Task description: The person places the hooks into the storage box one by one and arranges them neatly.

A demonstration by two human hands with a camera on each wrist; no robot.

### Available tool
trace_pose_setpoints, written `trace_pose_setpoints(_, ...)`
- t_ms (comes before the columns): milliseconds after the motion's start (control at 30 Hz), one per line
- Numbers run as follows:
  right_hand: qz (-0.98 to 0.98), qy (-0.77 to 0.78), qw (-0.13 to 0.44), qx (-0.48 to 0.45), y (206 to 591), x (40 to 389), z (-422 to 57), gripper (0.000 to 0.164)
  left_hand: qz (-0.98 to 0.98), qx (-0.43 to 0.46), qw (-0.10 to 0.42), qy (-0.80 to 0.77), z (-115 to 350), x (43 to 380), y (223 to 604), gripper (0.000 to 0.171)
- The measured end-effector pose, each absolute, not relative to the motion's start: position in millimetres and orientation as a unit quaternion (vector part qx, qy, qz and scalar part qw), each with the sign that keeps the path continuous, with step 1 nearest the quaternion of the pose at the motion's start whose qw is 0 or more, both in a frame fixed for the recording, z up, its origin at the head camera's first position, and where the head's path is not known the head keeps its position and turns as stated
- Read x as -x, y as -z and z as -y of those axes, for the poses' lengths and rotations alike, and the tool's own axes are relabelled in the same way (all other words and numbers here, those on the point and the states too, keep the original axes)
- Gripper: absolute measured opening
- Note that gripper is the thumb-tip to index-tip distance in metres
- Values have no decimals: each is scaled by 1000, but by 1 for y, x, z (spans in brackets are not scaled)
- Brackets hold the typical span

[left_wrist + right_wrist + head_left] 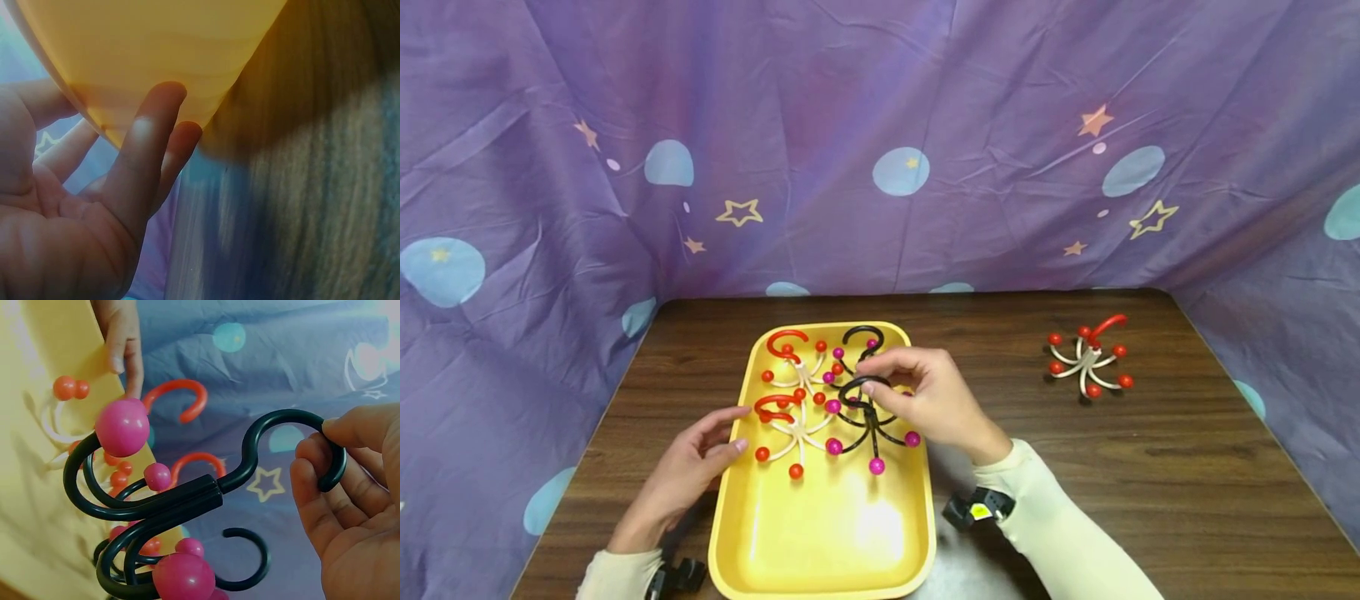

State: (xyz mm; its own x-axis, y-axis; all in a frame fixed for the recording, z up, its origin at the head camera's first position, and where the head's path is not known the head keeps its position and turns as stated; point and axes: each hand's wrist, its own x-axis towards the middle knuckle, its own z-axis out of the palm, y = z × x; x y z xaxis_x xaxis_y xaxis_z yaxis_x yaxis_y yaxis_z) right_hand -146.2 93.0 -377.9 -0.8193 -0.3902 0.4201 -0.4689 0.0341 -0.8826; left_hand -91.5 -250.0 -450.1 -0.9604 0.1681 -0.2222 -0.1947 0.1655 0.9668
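My right hand (934, 400) pinches the hook end of a black hanger with pink ball tips (237, 478), thumb against fingers. Its curved arms hang over the yellow tray (820, 542); whether they touch the tray floor I cannot tell. Behind it is a second black hanger (265, 559) of the same kind. On the tray's left side lie two white hangers with red hooks and red balls, a nearer one (796, 432) and a farther one (802, 377). My left hand (688, 467) touches the tray's left side with extended fingers, seen closely in the left wrist view.
Another white hanger with a red hook (1086, 360) stands on the brown wooden table (1000, 358) to the right, outside the tray. A purple curtain (820, 167) with stars and blue dots surrounds the table's back and sides.
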Motion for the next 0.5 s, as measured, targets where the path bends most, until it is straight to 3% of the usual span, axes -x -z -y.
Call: trace_pose_setpoints(500, 743, -601, 3, -294, 401, 154, -92, 18, -751, 3, 137, -646, 250, 92, 449, 54)
